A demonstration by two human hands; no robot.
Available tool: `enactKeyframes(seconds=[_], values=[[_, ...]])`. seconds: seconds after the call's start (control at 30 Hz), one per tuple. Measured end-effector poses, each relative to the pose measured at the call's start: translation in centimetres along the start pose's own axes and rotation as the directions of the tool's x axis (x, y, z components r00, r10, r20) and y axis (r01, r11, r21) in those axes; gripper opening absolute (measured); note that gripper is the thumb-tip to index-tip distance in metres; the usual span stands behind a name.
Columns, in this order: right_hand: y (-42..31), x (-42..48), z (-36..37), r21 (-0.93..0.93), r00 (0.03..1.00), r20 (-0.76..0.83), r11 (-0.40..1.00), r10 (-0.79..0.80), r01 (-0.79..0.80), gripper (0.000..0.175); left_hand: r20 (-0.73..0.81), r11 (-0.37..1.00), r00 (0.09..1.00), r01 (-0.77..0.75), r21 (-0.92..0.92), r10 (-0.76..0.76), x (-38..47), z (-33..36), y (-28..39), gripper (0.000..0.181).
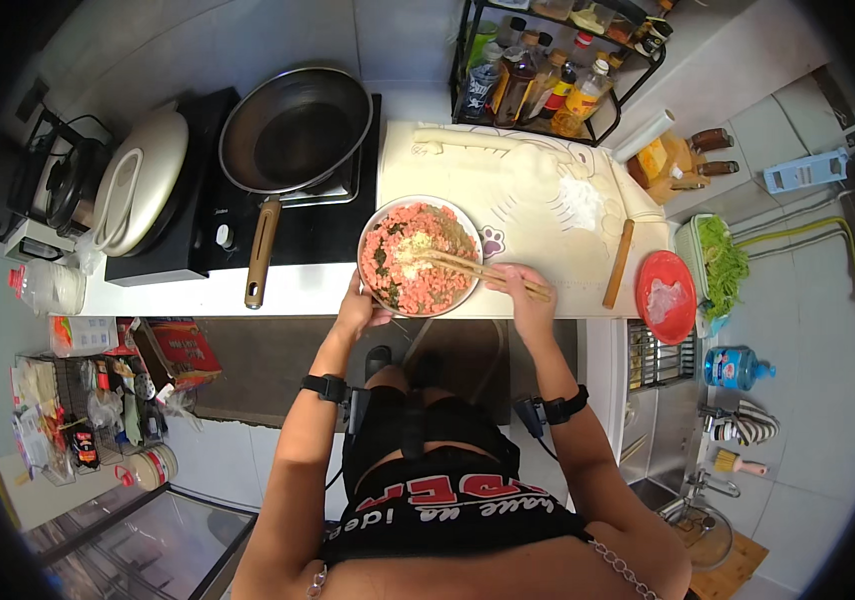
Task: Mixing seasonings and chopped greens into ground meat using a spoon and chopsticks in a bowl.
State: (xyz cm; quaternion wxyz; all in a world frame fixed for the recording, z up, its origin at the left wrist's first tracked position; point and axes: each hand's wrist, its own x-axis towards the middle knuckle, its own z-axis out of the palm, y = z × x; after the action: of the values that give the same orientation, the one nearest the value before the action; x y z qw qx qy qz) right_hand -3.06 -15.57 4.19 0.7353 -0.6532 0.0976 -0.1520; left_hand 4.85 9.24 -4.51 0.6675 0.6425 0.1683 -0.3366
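A round white-rimmed bowl (465,300) at the counter's front edge holds pink minced meat (435,289) with dark green bits and a pale yellow minced heap (411,251) near its middle. My left hand (359,309) grips the bowl's rim at the near left. In my right hand (521,289) is a pair of wooden chopsticks (472,267), their tips in the filling by the yellow heap. Under and beside the bowl lies a cream kneading mat (540,255). On it are a long dough roll (465,138), a patch of white flour (580,201) and a wooden rolling pin (619,264).
To the left, a frying pan (296,131) sits on the black stove (206,217), its handle reaching past the counter edge. A bottle rack (540,82) stands behind the mat. At right are a knife block (679,161), a red bowl (666,296) and a basket of greens (724,266).
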Motion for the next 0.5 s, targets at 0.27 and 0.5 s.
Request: enactKeyframes(seconds=[0.27,0.5], values=[[0.2,1.3,1.2,0.014,0.992,-0.125,1.000,-0.021,0.023,0.021,0.039,0.994,0.998,0.037,0.104,-0.041,0.1,-0.4,0.5,0.046],[0.0,-1.0,6.4,-0.114,0.987,-0.091,0.986,-0.136,0.125,0.016,0.134,0.994,0.987,0.085,0.062,-0.093,1.0,-1.9,0.4,0.045]])
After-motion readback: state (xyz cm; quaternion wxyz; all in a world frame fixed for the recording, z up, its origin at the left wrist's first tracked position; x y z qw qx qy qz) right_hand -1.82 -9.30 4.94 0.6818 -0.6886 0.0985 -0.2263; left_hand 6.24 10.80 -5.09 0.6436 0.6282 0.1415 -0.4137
